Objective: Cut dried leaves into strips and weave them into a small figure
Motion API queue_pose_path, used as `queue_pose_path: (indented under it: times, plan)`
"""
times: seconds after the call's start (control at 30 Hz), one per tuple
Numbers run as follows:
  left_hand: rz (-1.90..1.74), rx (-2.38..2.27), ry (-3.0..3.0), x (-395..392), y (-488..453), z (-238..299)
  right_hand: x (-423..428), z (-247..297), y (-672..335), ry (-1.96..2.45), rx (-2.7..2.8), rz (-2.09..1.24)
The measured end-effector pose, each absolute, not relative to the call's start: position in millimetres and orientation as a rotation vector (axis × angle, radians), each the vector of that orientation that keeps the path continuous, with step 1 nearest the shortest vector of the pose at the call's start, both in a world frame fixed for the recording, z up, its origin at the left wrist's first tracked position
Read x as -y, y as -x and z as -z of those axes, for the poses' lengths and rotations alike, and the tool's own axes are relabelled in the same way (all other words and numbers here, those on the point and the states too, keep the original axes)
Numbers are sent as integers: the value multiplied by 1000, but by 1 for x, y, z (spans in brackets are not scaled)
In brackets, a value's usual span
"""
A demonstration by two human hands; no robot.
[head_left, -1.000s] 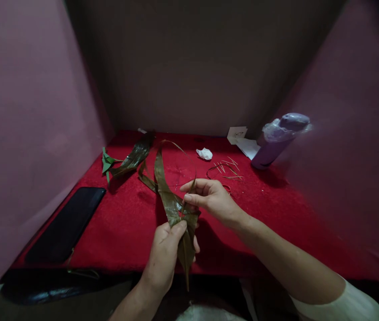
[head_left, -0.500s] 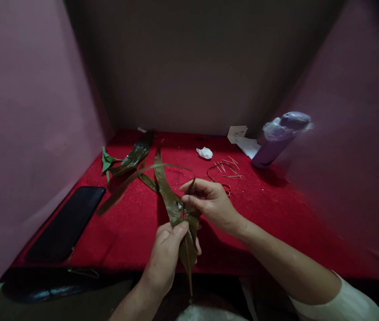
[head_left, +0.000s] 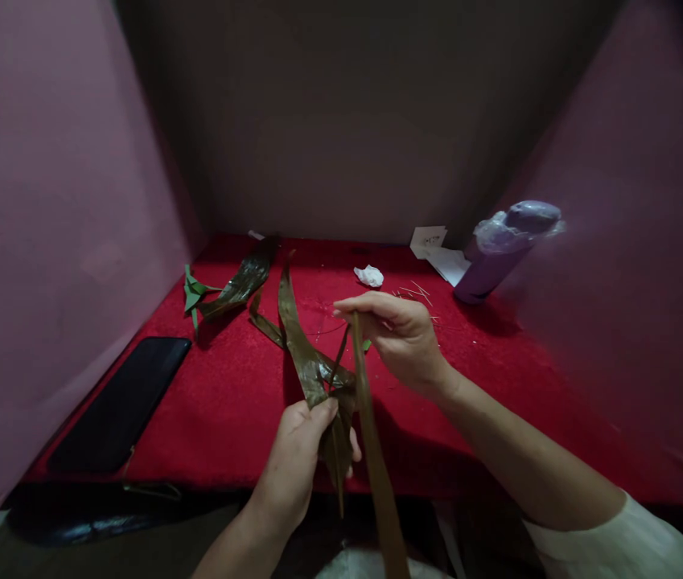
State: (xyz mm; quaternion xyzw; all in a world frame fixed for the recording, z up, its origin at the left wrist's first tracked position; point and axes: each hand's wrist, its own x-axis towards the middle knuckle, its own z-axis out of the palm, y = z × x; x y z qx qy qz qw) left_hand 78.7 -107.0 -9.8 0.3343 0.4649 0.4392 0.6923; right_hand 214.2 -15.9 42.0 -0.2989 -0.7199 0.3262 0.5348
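Note:
Long olive-brown leaves (head_left: 298, 334), crossed and folded over each other, are held near the table's front edge. My left hand (head_left: 298, 450) is closed on them, thumb on top and fingertips showing at the far side. Above and to the right, my right hand (head_left: 398, 334) pinches a narrow leaf strip (head_left: 371, 434) between thumb and fingers. That strip hangs down toward me past the table edge. A thin dark piece (head_left: 339, 358) runs from the folded leaves up to the pinch. Small gaps show between the folds above my left thumb.
On the red cloth lie a black phone-like slab (head_left: 121, 402), a wide dark leaf (head_left: 250, 277), a folded green leaf piece (head_left: 193, 291), crumpled white tissue (head_left: 368, 276), toothpicks (head_left: 421, 293) and white cards (head_left: 429, 240). A purple bottle (head_left: 491, 257) leans at the right.
My right hand has risen and moved right, pulling the strip along. The strip swung from the left over to the right and now hangs toward me. My left hand has kept its hold.

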Motion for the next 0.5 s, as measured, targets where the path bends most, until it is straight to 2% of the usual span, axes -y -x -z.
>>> queue_pose_path:
  times: [0.27, 0.5]
  plan:
    - [-1026, -1022, -739, 103, -81, 8, 21, -33, -218, 550, 2082, -301]
    - [-1094, -1026, -758, 97, -76, 17, 35, -46, -215, 551, 1995, -356]
